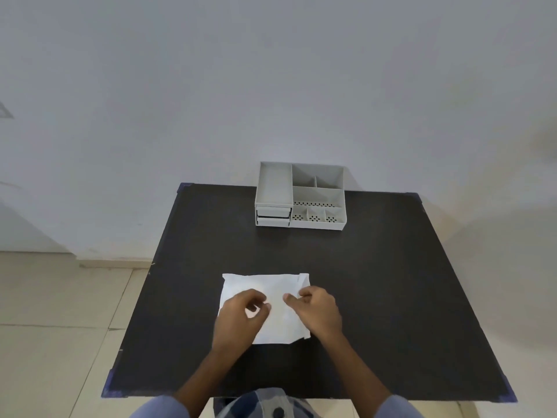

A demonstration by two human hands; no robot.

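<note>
Nearest, below the table's [391, 297] near edge, blue sleeves [159, 408] and a patch of checked clothing [265, 402] are seen. Blue corner guards [112, 387] are fitted to the table's corners. Both forearms are stretched over the near edge onto the black top.

On the near half of the table, about midway across, a white sheet [265, 285] is laid flat, and its right edge is slightly turned up. The left hand [238, 318] is held over the sheet's left part, its fingers curled with the thumb brought close to a fingertip. The right hand [321, 313] is placed over the sheet's right part, its fingers likewise curled. The hands are kept apart, with bare sheet showing between them. Whether the sheet is pinched by either hand cannot be told.

At the table's far edge, a little right of the middle, a grey desk organiser [316, 194] is set, divided into open compartments, with two small drawers [272, 215] at its left front. Behind the table a pale wall [271, 86] is seen, and to the table's left a tiled floor [60, 312].
</note>
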